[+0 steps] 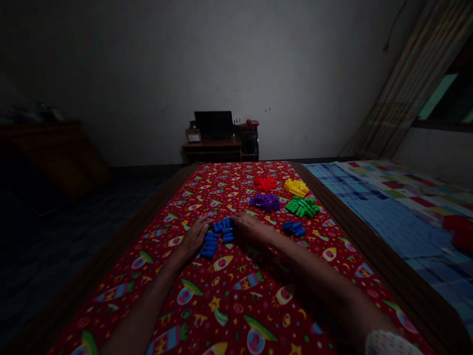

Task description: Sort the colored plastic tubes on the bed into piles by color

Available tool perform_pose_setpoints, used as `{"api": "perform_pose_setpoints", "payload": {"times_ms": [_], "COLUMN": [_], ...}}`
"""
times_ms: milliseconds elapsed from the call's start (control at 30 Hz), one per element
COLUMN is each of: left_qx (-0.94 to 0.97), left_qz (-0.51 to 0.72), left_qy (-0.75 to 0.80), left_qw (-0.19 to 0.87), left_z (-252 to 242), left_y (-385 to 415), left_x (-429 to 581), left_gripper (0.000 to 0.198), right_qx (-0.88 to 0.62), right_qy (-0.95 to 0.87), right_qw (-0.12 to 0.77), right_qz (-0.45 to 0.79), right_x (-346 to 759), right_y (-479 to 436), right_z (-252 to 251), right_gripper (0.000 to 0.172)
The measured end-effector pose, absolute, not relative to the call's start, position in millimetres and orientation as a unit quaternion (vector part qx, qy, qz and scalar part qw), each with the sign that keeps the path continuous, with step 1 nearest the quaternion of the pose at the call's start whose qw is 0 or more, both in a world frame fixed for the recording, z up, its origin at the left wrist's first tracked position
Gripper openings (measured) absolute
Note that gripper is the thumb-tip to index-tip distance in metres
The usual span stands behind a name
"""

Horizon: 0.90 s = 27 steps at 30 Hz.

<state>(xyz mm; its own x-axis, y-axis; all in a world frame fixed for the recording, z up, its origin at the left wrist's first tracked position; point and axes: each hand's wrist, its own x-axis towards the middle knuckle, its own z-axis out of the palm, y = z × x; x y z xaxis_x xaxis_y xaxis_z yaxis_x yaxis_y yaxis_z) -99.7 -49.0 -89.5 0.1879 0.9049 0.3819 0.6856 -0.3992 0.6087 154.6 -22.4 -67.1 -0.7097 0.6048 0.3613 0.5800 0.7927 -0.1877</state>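
On the red patterned cloth, small blue cylinder-like blocks lie side by side in an arch-like shape, with two legs joined across the far end. My left hand rests along the left outer side of this shape, its fingers stretched forward by the upper left corner. My right hand is at the upper right corner, fingers closed around a blue block that is partly hidden by them. A small loose pile of blue blocks lies to the right of my right forearm.
Beyond my right hand lie piles of purple blocks, green blocks, red blocks and yellow blocks. The red cloth covers a brown-edged table. A bed stands at right; a monitor stands by the far wall.
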Motion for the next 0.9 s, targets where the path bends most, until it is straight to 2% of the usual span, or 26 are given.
{"api": "perform_pose_setpoints", "payload": {"times_ms": [100, 267, 433, 500, 567, 633, 767, 900], "left_qx": [0.757, 0.761, 0.766, 0.768, 0.769, 0.771, 0.772, 0.772], "left_qz": [0.359, 0.353, 0.353, 0.351, 0.349, 0.343, 0.337, 0.339], "left_qy": [0.523, 0.523, 0.514, 0.515, 0.518, 0.521, 0.524, 0.522], "left_qw": [0.156, 0.152, 0.154, 0.15, 0.138, 0.127, 0.129, 0.13], "left_z": [-89, -89, -88, -88, -88, -86, -83, -83], "left_y": [-49, -46, -45, -45, -46, -47, -50, -51], "left_x": [-100, -101, -99, -98, -98, -98, -97, -97], "left_gripper": [0.056, 0.057, 0.058, 0.057, 0.056, 0.056, 0.056, 0.058], "right_qx": [-0.331, -0.363, -0.454, -0.465, -0.471, -0.481, -0.436, -0.332], "right_qy": [-0.924, -0.903, -0.878, -0.877, -0.874, -0.865, -0.872, -0.922], "right_qw": [0.187, 0.231, 0.151, 0.114, 0.106, 0.137, 0.222, 0.187], "right_qz": [0.035, 0.004, 0.019, 0.04, 0.048, 0.031, 0.02, 0.061], "right_x": [170, 247, 308, 318, 320, 315, 279, 209], "right_y": [-26, -37, -44, -46, -49, -51, -56, -69], "right_z": [-71, -57, -35, -32, -30, -28, -24, -34], "right_gripper": [0.03, 0.043, 0.023, 0.023, 0.029, 0.033, 0.025, 0.02]}}
